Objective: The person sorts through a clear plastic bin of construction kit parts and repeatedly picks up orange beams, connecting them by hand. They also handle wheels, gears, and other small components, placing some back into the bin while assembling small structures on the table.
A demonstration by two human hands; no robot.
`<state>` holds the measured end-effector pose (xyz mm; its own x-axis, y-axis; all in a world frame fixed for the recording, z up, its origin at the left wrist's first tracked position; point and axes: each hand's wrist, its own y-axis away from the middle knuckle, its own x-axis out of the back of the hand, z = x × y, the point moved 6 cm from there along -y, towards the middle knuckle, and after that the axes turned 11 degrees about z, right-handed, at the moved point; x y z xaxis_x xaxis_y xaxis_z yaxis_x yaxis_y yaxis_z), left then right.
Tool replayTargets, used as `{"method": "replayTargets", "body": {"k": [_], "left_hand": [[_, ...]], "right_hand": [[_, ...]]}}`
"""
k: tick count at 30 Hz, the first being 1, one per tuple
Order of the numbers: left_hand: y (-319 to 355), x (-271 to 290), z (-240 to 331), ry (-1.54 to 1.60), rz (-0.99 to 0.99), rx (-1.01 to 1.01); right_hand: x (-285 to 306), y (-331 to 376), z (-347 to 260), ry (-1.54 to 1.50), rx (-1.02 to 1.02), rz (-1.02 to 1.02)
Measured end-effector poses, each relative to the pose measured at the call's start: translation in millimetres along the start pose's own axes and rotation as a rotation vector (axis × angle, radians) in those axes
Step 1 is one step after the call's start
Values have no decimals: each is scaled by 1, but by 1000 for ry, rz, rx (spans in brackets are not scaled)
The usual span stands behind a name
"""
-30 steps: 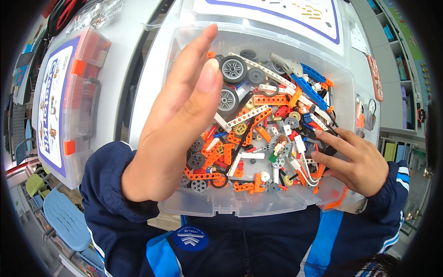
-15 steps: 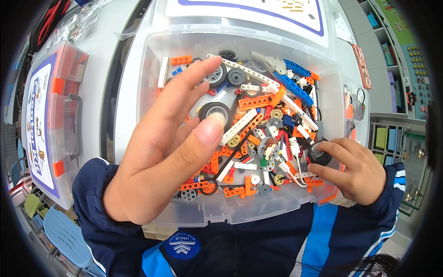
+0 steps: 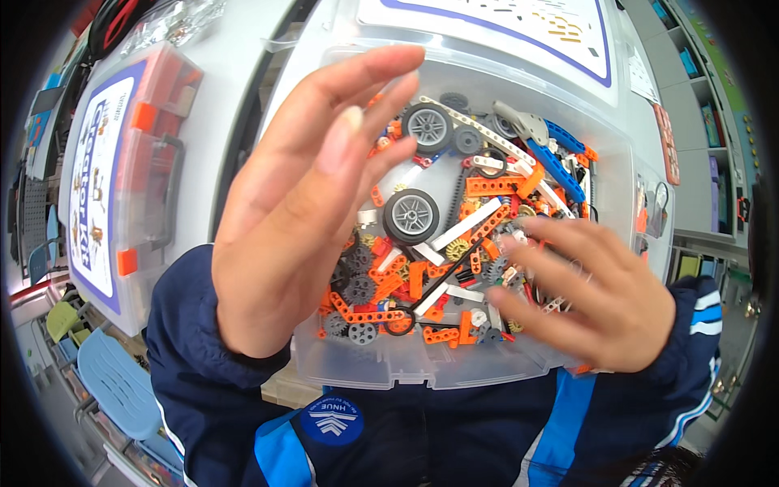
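My left hand (image 3: 296, 195) hovers over the left side of a clear plastic box (image 3: 357, 369), its fingers stretched out and nothing in them. Close by in the box are a black-tyred wheel (image 3: 411, 216) with a grey hub and a second such wheel (image 3: 428, 127). My right hand (image 3: 600, 292) is over the right part of the pile, blurred, with its fingers spread. Below it the parts are partly hidden. Orange beams (image 3: 492, 186), white beams (image 3: 466, 224), grey gears (image 3: 359, 289) and a black rod (image 3: 448, 277) lie mixed together.
Blue curved pieces (image 3: 560, 162) lie at the box's far right. The box's lid (image 3: 487, 40) with a printed sheet stands open behind. Another closed kit box (image 3: 130, 187) with orange latches sits at left. Shelves (image 3: 706, 162) stand at right, and a blue chair (image 3: 122, 390) is at lower left.
My right hand has left a black wheel at the right of the pile and moved left over the parts. My left hand has risen slightly; the whole view has shifted.
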<state>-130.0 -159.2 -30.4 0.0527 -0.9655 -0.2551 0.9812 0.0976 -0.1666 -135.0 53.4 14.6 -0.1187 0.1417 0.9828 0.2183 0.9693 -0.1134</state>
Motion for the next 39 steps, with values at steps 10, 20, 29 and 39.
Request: {"method": "replayTargets", "body": {"k": [10, 20, 29, 39], "left_hand": [[4, 1, -6, -3, 59, 87], [3, -4, -3, -9, 28, 45], [8, -10, -1, -439, -165, -66], [20, -29, -2, -734, -440, 5]], "right_hand": [[-82, -53, 2, -132, 237, -183], [-42, 9, 24, 34, 9, -300], [1, 52, 18, 164, -15, -194], [-19, 57, 41, -45, -44, -198]]}}
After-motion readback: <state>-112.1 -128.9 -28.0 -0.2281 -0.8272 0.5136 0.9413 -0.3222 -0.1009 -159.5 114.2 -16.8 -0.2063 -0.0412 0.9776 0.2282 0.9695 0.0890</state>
